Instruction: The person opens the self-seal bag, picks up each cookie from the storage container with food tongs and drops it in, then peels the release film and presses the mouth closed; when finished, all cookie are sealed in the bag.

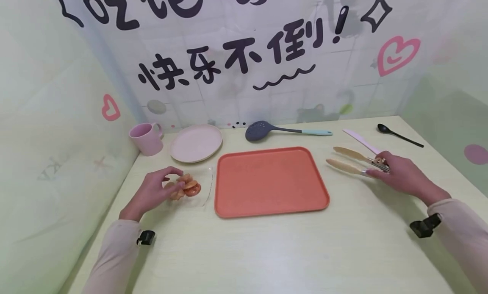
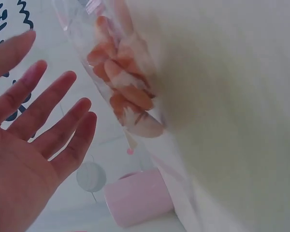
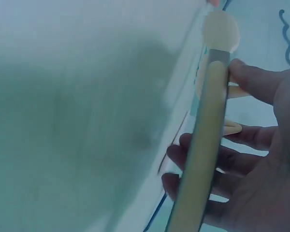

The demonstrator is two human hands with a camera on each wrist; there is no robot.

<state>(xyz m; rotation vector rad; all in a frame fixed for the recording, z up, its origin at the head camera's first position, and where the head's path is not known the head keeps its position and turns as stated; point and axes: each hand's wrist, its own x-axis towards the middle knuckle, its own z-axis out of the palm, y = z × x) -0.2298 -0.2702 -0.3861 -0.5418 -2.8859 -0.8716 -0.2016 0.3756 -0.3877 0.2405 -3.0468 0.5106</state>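
Note:
My left hand (image 1: 156,189) hovers at the left, beside a clear plastic bag of orange-brown food pieces (image 1: 192,189). In the left wrist view its fingers are spread and relaxed, apart from the bagged food pieces (image 2: 128,87). On the right, my right hand (image 1: 406,175) holds a pair of tongs (image 1: 348,153) with beige tips, which point left toward the tray and stand apart. The right wrist view shows the thumb and fingers on either side of the tongs (image 3: 198,145). An orange-red tray (image 1: 270,181) lies between the two hands.
Along the back stand a pink mug (image 1: 146,140), a pink plate (image 1: 196,143) and a dark slotted spoon (image 1: 259,131) with a light blue handle end. Behind the right hand lie a pink knife (image 1: 360,140) and a black spoon (image 1: 400,136). A printed curtain (image 1: 228,95) closes off the back.

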